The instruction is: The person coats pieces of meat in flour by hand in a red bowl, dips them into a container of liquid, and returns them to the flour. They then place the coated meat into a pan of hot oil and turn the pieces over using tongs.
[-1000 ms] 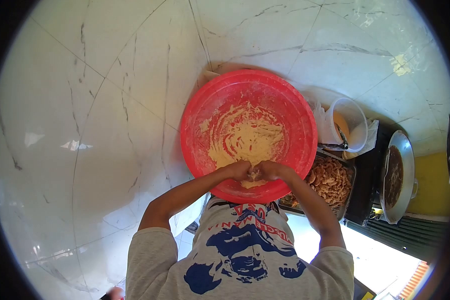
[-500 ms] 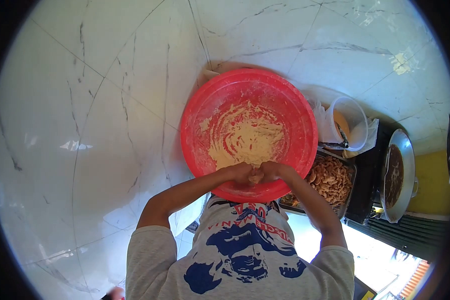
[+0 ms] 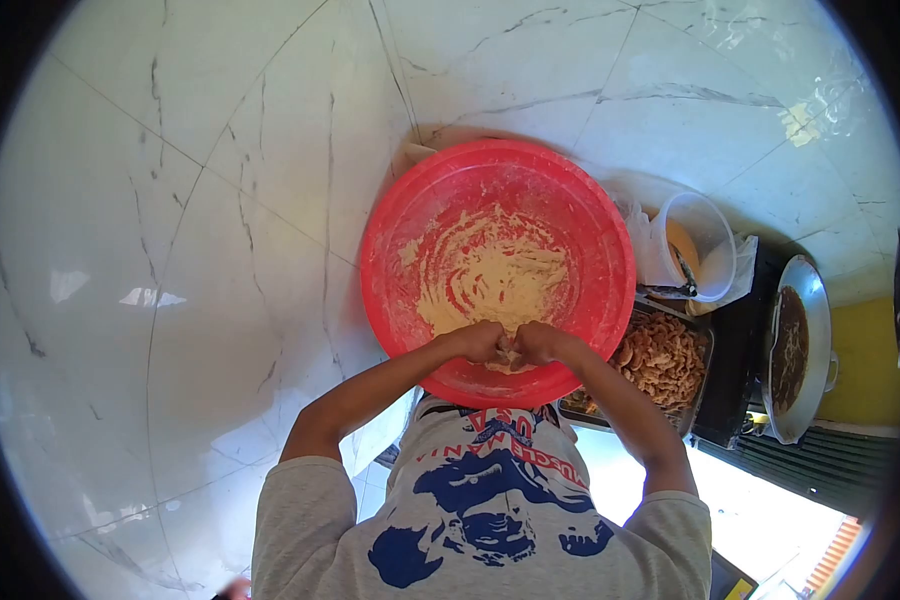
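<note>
A large red basin (image 3: 385, 230) stands in front of my body, with pale yellowish flour (image 3: 515, 268) spread and streaked over its bottom. My left hand (image 3: 483, 342) and my right hand (image 3: 538, 343) meet over the near part of the basin, knuckles close together. The fingers of both are curled closed, pinching at a small floury piece between them. What that piece is cannot be made out, as my hands mostly cover it.
Right of the basin, a metal tray holds a heap of brown fried pieces (image 3: 662, 365). Behind it stands a clear plastic tub (image 3: 715, 245) with orange-yellow contents and a dark-handled utensil. Farther right sits a wok (image 3: 818, 340) of dark oil. Marble-patterned tiles (image 3: 250, 180) surround the basin.
My hands have drawn slightly apart and turned a little, still over the same near part of the basin. The basin and flour look unchanged.
</note>
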`<action>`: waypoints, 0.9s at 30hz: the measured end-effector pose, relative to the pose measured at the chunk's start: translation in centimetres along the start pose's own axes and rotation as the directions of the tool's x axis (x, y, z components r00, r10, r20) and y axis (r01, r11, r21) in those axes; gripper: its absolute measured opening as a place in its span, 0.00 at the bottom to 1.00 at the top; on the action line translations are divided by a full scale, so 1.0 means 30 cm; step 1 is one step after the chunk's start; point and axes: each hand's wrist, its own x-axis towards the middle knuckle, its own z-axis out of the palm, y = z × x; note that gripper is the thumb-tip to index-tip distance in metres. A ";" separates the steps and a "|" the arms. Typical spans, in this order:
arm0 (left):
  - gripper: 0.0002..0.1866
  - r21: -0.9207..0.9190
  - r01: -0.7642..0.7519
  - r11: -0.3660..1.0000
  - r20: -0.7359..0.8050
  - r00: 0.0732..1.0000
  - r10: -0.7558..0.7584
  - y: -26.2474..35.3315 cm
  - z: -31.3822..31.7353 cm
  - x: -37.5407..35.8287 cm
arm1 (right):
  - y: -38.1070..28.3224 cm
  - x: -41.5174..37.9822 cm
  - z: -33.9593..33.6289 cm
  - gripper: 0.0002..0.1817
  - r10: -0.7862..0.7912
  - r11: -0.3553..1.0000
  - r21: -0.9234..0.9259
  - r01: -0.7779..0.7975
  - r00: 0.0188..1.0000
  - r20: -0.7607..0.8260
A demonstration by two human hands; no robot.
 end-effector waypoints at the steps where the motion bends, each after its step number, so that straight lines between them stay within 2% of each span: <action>1: 0.12 0.001 0.005 1.000 -0.016 1.000 -0.005 -0.003 -0.002 -0.004 | 0.001 -0.002 -0.002 0.22 -0.008 1.000 0.014 0.008 1.000 -0.010; 5: 0.17 0.002 0.005 1.000 -0.064 0.998 -0.005 -0.006 -0.007 -0.006 | -0.026 -0.010 -0.023 0.19 0.016 0.997 0.080 -0.016 1.000 -0.002; 8: 0.22 -0.177 0.137 0.975 0.057 0.990 -0.129 0.015 -0.037 -0.021 | -0.023 -0.021 -0.036 0.20 -0.048 0.977 0.205 0.055 0.998 -0.039; 11: 0.25 -0.029 0.113 0.993 -0.039 0.993 -0.114 -0.051 -0.020 0.007 | -0.028 -0.017 -0.034 0.23 -0.014 0.990 0.136 0.038 0.985 -0.171; 14: 0.26 0.132 0.100 0.986 -0.224 0.972 -0.069 -0.051 -0.022 -0.003 | -0.011 -0.003 -0.016 0.24 0.058 0.979 0.205 -0.010 0.971 -0.231; 17: 0.27 0.288 0.059 0.956 -0.396 0.916 0.062 -0.036 -0.026 -0.012 | 0.028 0.019 0.036 0.25 -0.024 0.996 -0.093 -0.018 0.902 -0.431; 20: 0.24 0.193 0.031 0.981 -0.133 0.991 -0.005 -0.036 -0.025 -0.003 | 0.084 0.062 0.081 0.23 -0.051 0.992 -0.125 0.018 0.962 -0.267; 23: 0.21 0.160 -0.071 0.985 0.074 0.995 0.060 -0.006 0.008 -0.001 | 0.012 0.011 0.019 0.22 0.023 0.999 0.047 -0.026 0.998 0.060; 27: 0.18 0.151 -0.024 0.988 0.019 1.000 0.021 -0.007 0.044 0.007 | 0.057 0.049 0.060 0.23 -0.006 0.998 0.056 0.004 0.999 0.042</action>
